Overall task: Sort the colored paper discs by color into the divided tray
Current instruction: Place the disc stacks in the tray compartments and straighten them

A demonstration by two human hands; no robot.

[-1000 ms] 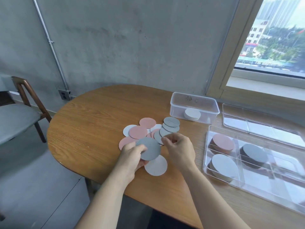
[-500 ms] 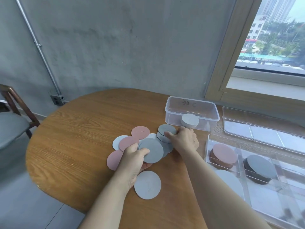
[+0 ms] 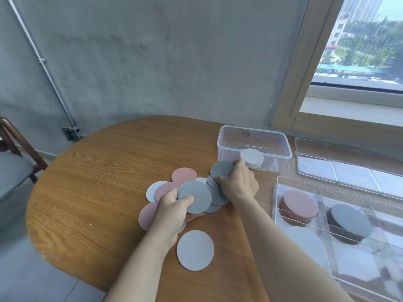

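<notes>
Table (image 3: 91,192) of wood closest, rounded at its edge. On it, just right of the left wrist, one light grey disc (image 3: 195,250), flat and alone.

Next, left hand (image 3: 174,211): fingers curled beneath and thumb pressed on top of one dark grey disc (image 3: 194,196), gripped over the loose pile. Around and under that hand, three pink discs (image 3: 184,175), overlapping along the pile's left side. Among them two pale ones: one pale disc (image 3: 153,189) showing well, the other only a sliver.

Just beyond, right hand (image 3: 238,185): thumb and fingers pinching a second dark grey disc (image 3: 221,169) by its edge. Beneath that hand, at least three more overlapped grey discs (image 3: 218,198); exact count hard to tell.

To the right, one divided tray (image 3: 275,205) of clear plastic. Three compartments filled:
- one pink stack (image 3: 299,203)
- one dark grey stack (image 3: 350,220)
- one pale grey stack (image 3: 309,240), partly behind the right forearm

Farther back, one clear tub (image 3: 253,136) just behind the right hand, one white stack (image 3: 251,158) inside. Beyond the tray, one clear lid (image 3: 349,168) with moulded divisions.

Farthest:
- one chair (image 3: 13,162) at left
- one pipe (image 3: 43,64) and one outlet box (image 3: 70,132) on the concrete wall
- one window (image 3: 359,51) at right
</notes>
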